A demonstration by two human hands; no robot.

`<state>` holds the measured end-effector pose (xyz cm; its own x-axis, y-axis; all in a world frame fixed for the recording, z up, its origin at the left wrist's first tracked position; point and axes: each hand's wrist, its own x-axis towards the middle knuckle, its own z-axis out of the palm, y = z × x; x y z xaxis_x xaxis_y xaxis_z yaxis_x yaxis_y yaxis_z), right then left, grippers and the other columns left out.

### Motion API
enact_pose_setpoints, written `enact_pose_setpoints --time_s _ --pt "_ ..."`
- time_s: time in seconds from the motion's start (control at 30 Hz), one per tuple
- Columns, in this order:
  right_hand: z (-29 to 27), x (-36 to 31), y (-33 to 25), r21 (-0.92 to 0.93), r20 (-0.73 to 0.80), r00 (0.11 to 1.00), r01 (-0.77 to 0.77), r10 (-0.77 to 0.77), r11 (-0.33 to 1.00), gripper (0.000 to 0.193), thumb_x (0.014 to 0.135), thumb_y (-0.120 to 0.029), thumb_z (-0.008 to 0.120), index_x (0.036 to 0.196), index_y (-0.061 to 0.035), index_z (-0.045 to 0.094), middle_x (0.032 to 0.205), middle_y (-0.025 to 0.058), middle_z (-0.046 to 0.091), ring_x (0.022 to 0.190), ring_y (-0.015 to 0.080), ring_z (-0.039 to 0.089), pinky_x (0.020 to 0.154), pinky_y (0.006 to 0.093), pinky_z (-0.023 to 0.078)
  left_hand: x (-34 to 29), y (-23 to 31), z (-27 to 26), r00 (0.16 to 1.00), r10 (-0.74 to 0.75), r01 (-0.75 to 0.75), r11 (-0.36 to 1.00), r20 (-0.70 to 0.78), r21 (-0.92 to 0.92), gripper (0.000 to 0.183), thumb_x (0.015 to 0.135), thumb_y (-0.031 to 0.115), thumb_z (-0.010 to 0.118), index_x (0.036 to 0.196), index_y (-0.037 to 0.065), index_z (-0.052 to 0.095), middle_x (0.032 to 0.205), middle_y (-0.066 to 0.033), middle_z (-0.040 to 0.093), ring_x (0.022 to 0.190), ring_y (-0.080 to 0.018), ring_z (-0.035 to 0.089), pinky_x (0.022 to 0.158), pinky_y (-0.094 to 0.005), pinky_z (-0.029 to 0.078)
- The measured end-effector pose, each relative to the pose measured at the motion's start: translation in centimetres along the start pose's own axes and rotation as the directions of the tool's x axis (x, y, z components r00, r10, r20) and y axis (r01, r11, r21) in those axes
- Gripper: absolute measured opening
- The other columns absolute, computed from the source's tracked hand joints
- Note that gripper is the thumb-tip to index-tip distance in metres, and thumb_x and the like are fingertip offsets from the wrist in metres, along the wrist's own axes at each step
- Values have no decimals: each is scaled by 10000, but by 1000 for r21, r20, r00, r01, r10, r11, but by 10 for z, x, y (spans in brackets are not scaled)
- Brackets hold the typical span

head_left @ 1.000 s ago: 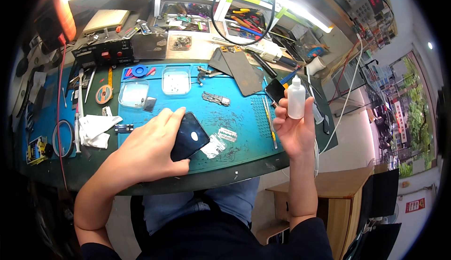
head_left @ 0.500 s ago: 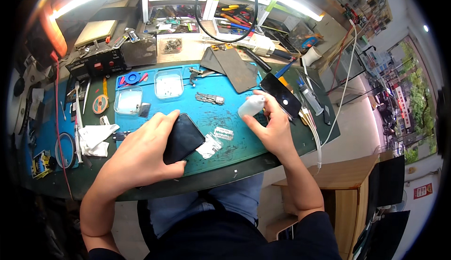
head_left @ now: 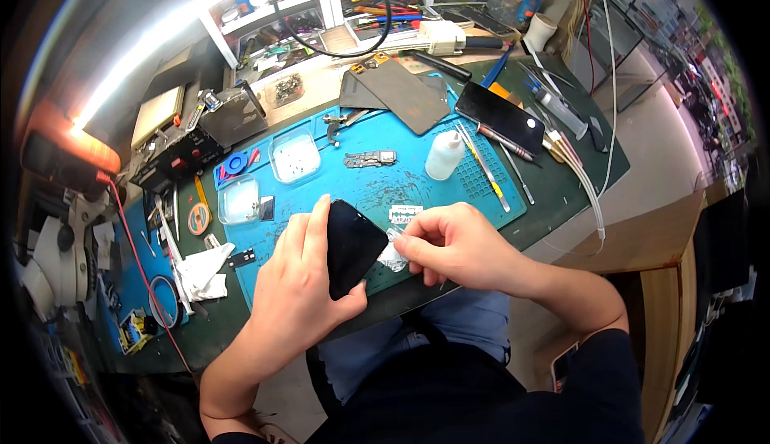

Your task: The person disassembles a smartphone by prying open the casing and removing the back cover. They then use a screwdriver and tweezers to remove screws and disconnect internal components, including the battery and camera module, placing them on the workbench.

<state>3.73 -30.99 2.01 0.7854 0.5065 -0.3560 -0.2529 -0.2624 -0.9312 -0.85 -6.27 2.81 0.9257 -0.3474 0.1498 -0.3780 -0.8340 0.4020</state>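
Observation:
My left hand is wrapped round the edges of a smartphone, its dark face turned up and tilted over the blue mat. Close to the phone's right edge my right hand is closed in a pinch. The fingertips meet by a crumpled silvery wrapper; whether they grip it or some small piece cannot be made out. Just beyond them lies a flat razor blade. A translucent white squeeze bottle stands upright on the mat. Further back rests a small phone circuit board.
Two clear plastic dishes sit at the mat's left. Tweezers, a second black phone and a syringe lie to the right. Grey flat plates lie at the back. White tissue and a tape roll are left.
My right hand has let go of the squeeze bottle, which now stands on the mat, and has come left and nearer, beside the phone. My left hand still holds the phone. The view has turned.

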Motion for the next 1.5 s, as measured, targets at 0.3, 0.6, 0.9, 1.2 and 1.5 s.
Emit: enact_pose_setpoints --time_s 0.3,0.6,0.9,1.2,1.5 --pt "-4 9 -8 -97 30 996 -84 87 992 294 1081 -261 666 944 -12 739 782 14 716 610 58 658 539 235 524 -2 1 17 996 -84 84 996 -32 -9 1065 732 248 899 1597 -51 356 1219 -190 560 1052 -373 667 815 -445 593" --pt "5 3 3 59 -75 997 30 -26 998 308 1073 -231 672 912 26 724 739 45 725 622 88 702 553 267 550 -3 4 20 988 -125 122 992 -88 -29 1095 732 247 901 1620 -39 327 1276 -204 557 1086 -388 665 831 -455 594" --pt "42 -2 0 -374 -302 619 622 -725 688 155 956 -127 811 910 -8 723 757 80 705 648 164 722 556 290 527 -7 3 15 878 55 -54 998 -476 16 1217 709 171 960 1647 -51 218 1326 -245 498 1126 -397 616 885 -433 566" --pt "72 -2 -24 -739 22 287 650 -958 178 210 824 -59 743 1013 -9 668 809 95 603 656 239 659 552 349 526 -21 -32 40 719 -13 -265 919 -695 -292 1291 729 103 964 1650 20 62 1219 -99 427 1105 -236 498 1042 -402 439" --pt "64 31 -34 -689 69 479 657 -875 305 159 960 -178 747 920 -68 640 785 75 616 700 298 698 578 414 551 -24 -47 4 855 -47 -299 769 -517 -565 1083 882 18 759 1707 59 59 1406 -158 473 1240 -263 582 1085 -417 475"
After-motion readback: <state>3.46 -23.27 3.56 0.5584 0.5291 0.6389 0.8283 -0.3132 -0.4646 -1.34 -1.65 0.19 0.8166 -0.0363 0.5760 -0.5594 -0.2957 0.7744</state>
